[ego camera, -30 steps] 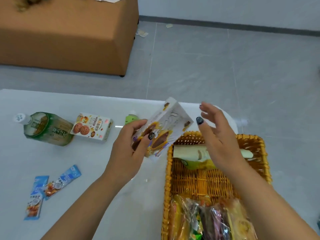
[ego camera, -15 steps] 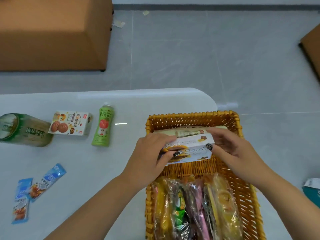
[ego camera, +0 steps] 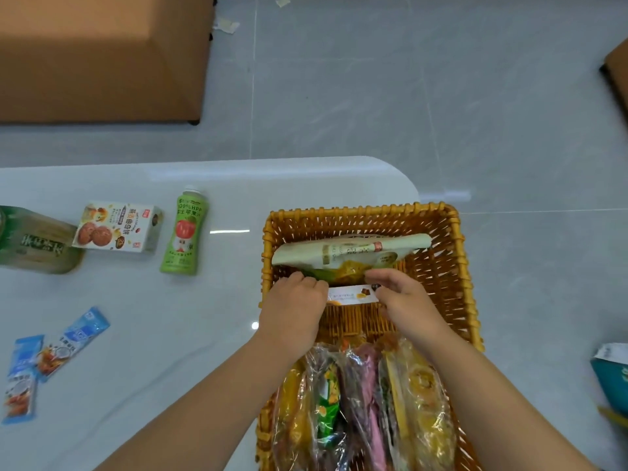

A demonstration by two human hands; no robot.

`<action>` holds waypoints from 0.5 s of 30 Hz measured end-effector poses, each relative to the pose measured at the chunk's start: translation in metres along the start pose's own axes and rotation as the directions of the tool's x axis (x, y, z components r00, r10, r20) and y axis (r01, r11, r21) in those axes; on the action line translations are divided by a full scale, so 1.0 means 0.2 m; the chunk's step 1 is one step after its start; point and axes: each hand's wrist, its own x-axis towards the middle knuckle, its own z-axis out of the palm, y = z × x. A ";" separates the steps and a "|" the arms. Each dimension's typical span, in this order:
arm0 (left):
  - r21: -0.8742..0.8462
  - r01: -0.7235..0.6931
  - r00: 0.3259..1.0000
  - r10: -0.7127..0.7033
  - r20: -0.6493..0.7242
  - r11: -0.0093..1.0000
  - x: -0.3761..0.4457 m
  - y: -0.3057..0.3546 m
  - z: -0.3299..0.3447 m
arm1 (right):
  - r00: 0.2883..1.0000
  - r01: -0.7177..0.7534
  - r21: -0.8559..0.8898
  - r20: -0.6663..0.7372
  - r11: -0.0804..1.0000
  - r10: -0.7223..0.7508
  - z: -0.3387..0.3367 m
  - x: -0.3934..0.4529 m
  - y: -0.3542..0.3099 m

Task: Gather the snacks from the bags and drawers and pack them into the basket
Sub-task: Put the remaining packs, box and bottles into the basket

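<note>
A woven yellow basket (ego camera: 452, 266) sits at the table's right end. Inside it, my left hand (ego camera: 292, 311) and my right hand (ego camera: 404, 300) grip the two ends of a white snack box (ego camera: 351, 295), set low on its edge in the basket's middle. Just beyond the box lies a cream and green pouch (ego camera: 350, 253). Several clear-wrapped snack packs (ego camera: 367, 402) fill the basket's near half.
On the white table (ego camera: 136, 334) to the left lie a cookie box (ego camera: 117, 227), a green apple juice bottle (ego camera: 183, 232), a large green tea bottle (ego camera: 34, 241) and blue sachets (ego camera: 51, 355). A brown ottoman (ego camera: 98, 56) stands on the floor beyond. A teal bag (ego camera: 611, 372) is at the right edge.
The white box went from my left hand above the table down into the basket; my right hand joined on its other end, and both hands have lowered it against the pouch.
</note>
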 end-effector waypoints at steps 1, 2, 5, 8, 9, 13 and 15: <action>0.004 0.023 0.999 -0.022 -0.028 1.000 0.00 0.02 0.00 | 1.000 -0.004 0.003 -0.031 1.000 0.004 0.01 0.01 0.00; 0.002 0.028 0.998 -0.028 -0.049 1.000 0.01 0.02 0.01 | 0.998 -0.009 0.024 -0.067 1.000 0.010 0.02 0.02 0.00; 0.032 0.074 0.994 -0.072 -0.079 0.997 0.05 0.02 0.02 | 0.989 -0.031 0.164 -0.136 0.986 0.054 0.02 0.03 0.01; 0.004 0.084 0.995 -0.084 -0.051 0.996 0.05 0.03 -0.01 | 0.983 -0.038 0.265 -0.162 0.964 0.084 0.00 0.03 0.00; -0.003 0.087 0.995 -0.087 -0.056 0.996 0.05 0.02 -0.01 | 0.982 -0.036 0.276 -0.166 0.960 0.085 -0.01 0.03 0.01; 0.005 0.115 0.993 -0.115 -0.033 0.993 0.04 0.02 0.03 | 0.982 -0.015 0.234 -0.181 0.972 0.059 0.00 0.02 0.02; 0.008 0.117 0.993 -0.117 -0.030 0.993 0.04 0.02 0.04 | 0.985 0.000 0.198 -0.170 0.980 0.035 0.00 0.02 0.02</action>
